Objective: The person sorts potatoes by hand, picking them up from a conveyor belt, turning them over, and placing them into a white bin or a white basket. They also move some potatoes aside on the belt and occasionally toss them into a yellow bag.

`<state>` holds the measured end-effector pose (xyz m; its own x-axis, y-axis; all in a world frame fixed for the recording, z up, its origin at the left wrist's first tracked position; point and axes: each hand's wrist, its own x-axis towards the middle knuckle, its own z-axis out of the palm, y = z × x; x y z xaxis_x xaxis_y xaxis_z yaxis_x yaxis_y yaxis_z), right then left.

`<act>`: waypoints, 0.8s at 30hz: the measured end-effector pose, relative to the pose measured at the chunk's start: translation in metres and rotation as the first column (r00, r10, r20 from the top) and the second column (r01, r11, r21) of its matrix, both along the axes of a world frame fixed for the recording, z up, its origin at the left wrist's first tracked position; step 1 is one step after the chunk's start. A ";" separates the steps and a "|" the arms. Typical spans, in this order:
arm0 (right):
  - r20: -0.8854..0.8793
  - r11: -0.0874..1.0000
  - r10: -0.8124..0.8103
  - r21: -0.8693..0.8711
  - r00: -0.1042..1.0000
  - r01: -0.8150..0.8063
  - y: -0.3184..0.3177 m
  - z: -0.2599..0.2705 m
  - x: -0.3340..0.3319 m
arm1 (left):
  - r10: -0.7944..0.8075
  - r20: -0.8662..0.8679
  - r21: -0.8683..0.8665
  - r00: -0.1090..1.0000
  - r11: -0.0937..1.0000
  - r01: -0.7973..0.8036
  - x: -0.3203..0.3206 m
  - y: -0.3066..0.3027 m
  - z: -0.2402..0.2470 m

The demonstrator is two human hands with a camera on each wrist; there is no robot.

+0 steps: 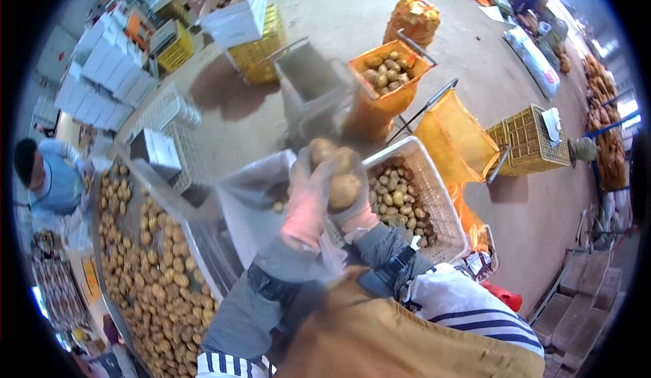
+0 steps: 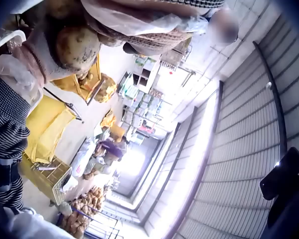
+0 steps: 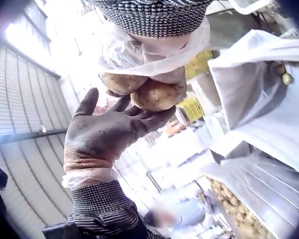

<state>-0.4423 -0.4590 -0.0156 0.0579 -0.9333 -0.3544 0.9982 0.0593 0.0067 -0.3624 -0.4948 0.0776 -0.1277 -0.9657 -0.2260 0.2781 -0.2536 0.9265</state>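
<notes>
Several potatoes (image 1: 344, 189) are clasped between two gloved hands above the bin area. On one side the left hand (image 1: 306, 202) grips them; on the other the right hand (image 1: 361, 208) holds them, its fingers partly hidden. In the right wrist view, the left hand (image 3: 107, 132) has its thumb raised and its fingers against the potatoes (image 3: 157, 94), while the right hand's plastic-covered cuff (image 3: 134, 57) is above. A potato (image 2: 77, 49) shows between the hands in the left wrist view.
Below the hands are a plastic-lined bin (image 1: 251, 188) and a white crate of potatoes (image 1: 444, 205). A potato-covered sorting table (image 1: 207, 259) is at left. Beyond stand a grey bin (image 1: 308, 73), an orange bag (image 1: 383, 110) and an orange sack on a frame (image 1: 461, 134). A person (image 1: 54, 178) is at far left.
</notes>
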 end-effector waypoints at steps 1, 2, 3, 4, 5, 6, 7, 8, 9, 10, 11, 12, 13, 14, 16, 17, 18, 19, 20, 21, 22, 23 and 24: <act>-0.026 0.995 -0.099 0.015 0.995 0.100 -0.012 0.004 -0.019 | -0.039 -0.016 -0.002 0.999 0.999 0.039 -0.019 -0.020 -0.004; -0.102 0.984 -0.163 -0.093 0.981 0.154 -0.024 -0.003 -0.041 | -0.078 -0.033 0.000 0.996 0.997 0.078 -0.039 -0.041 -0.007; -0.026 0.992 -0.121 -0.027 0.992 0.120 -0.032 0.042 -0.058 | -0.110 -0.048 0.005 0.993 0.994 0.110 -0.056 -0.062 -0.011; -0.640 0.957 -0.281 -0.136 0.715 0.255 -0.055 0.004 -0.082 | -0.139 -0.056 0.020 0.989 0.990 0.141 -0.071 -0.080 -0.019; -0.771 0.926 -0.348 -0.195 0.533 0.323 -0.081 -0.011 -0.105 | -0.169 -0.058 0.040 0.984 0.984 0.171 -0.081 -0.094 -0.024; -0.867 0.886 -0.382 -0.246 0.319 0.393 -0.106 -0.026 -0.127 | -0.195 -0.054 0.061 0.979 0.978 0.198 -0.085 -0.104 -0.033; -0.737 0.863 -0.431 -0.168 0.520 0.476 -0.137 -0.017 -0.150 | -0.220 -0.052 0.079 0.974 0.971 0.224 -0.083 -0.106 -0.040; -0.641 0.846 -0.466 -0.121 0.610 0.519 -0.171 -0.023 -0.175 | -0.244 -0.051 0.095 0.968 0.964 0.248 -0.073 -0.102 -0.049; -0.588 0.845 -0.472 -0.088 0.657 0.528 -0.204 -0.043 -0.203 | -0.269 -0.052 0.110 0.962 0.956 0.273 -0.056 -0.091 -0.057; -0.556 0.844 -0.471 -0.057 0.685 0.534 -0.229 -0.063 -0.226 | -0.288 -0.057 0.135 0.956 0.946 0.293 -0.032 -0.075 -0.067; -0.540 0.851 -0.457 -0.033 0.707 0.525 -0.243 -0.088 -0.246 | -0.294 -0.074 0.165 0.953 0.939 0.302 -0.003 -0.057 -0.076; -0.541 0.863 -0.429 -0.010 0.723 0.504 -0.244 -0.112 -0.258 | -0.287 -0.096 0.196 0.953 0.933 0.301 0.030 -0.035 -0.082; -0.557 0.884 -0.389 0.000 0.734 0.468 -0.234 -0.139 -0.262 | -0.271 -0.113 0.230 0.956 0.929 0.290 0.065 -0.012 -0.085; -0.573 0.912 -0.295 0.069 0.764 0.404 -0.221 -0.147 -0.251 | -0.229 -0.138 0.272 0.964 0.927 0.259 0.099 0.014 -0.084; -0.636 0.967 -0.025 0.180 0.771 0.180 -0.158 -0.170 -0.205 | -0.027 -0.160 0.416 0.987 0.905 0.092 0.150 0.067 -0.051; -0.646 0.973 0.121 0.227 0.754 0.038 -0.123 -0.178 -0.180 | 0.111 -0.150 0.491 0.982 0.871 -0.024 0.179 0.101 -0.034; -0.636 0.957 0.261 0.270 0.727 -0.108 -0.090 -0.183 -0.153 | -0.083 0.503 0.077 0.860 0.996 0.051 0.222 0.140 -0.057; -0.637 0.930 0.366 0.274 0.678 -0.244 -0.062 -0.168 -0.118 | -0.020 0.961 -0.086 0.276 0.926 0.368 0.274 0.181 -0.092; -0.555 0.870 0.486 0.378 0.675 -0.315 -0.042 -0.149 -0.085 | 0.192 0.878 0.153 -0.438 0.754 0.638 0.322 0.248 -0.115; -0.622 0.859 0.512 0.366 0.592 -0.358 -0.029 -0.143 -0.050 | 0.087 0.802 0.257 -0.591 0.843 0.473 0.334 0.294 -0.102; -0.679 0.841 0.521 0.307 0.518 -0.445 -0.020 -0.127 -0.011 | -0.028 0.710 0.334 -0.704 0.893 0.301 0.337 0.317 -0.095; -0.768 0.818 0.470 0.192 0.436 -0.543 -0.011 -0.106 0.032 | -0.157 0.616 0.399 -0.772 0.907 0.134 0.336 0.342 -0.090; -0.852 0.731 0.401 0.075 0.337 -0.678 -0.005 -0.086 0.078 | -0.360 0.596 0.488 -0.718 0.872 -0.032 0.335 0.367 -0.086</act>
<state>-0.3640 -0.4645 -0.1015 0.4210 -0.8549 -0.3032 0.3008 0.4470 -0.8424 -0.0274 -0.1280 -0.0089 0.2794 -0.8713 -0.4035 -0.8361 -0.0142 -0.5484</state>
